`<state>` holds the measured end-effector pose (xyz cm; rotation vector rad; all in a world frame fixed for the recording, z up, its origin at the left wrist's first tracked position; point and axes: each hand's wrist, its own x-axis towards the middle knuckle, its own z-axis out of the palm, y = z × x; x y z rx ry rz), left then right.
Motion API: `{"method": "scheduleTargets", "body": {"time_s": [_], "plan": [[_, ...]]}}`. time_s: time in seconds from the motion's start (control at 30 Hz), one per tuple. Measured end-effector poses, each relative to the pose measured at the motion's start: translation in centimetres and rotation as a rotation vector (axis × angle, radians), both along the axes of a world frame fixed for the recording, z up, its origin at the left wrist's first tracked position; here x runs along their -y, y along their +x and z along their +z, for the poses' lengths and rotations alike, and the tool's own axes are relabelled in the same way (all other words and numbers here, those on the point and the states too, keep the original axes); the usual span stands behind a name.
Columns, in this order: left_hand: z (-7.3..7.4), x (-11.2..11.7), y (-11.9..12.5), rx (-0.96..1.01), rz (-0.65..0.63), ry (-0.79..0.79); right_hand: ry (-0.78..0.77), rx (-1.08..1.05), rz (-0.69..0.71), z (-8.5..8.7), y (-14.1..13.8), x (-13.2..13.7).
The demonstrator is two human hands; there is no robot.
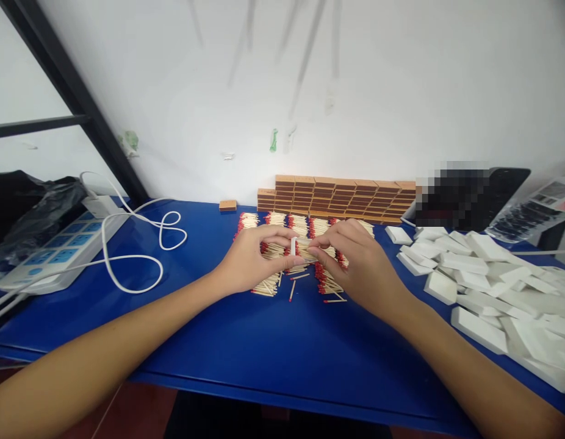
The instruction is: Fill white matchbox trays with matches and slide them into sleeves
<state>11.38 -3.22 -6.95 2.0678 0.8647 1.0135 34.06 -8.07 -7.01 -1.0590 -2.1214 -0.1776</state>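
Between its thumb and fingers, my left hand (248, 259) grips a small white matchbox tray (293, 246), upright on its side. My right hand (356, 259) is pinched just right of it, holding a few pale matches (304, 242) against the tray. My fingers partly cover both. Beneath and behind my hands, red-headed matches (266, 286) lie in several rows on the blue table (264, 353). A few loose matches (292, 291) lie in front of the rows.
Stacked brown matchboxes (337, 195) line the wall, with a single matchbox (227, 205) to their left. White trays (484, 274) are heaped at right, near a black phone (509, 189). A power strip (63, 250) and looping white cable (131, 291) occupy the left.
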Motion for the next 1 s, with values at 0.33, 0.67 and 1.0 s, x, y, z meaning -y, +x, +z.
{"method": "scheduleTargets", "body": {"time_s": [0.33, 0.67, 1.0], "plan": [[-0.7, -1.8, -0.3, 0.055, 0.121, 0.031, -0.281, 0.134, 0.132, -0.4, 0.3, 0.3], [-0.8, -1.5, -0.5, -0.001, 0.112, 0.101, -0.500, 0.157, 0.189, -1.2, -0.3, 0.9], [-0.7, -1.5, -0.5, -0.040, 0.124, 0.144, -0.449, 0.224, 0.128, -1.3, -0.3, 0.6]]}}
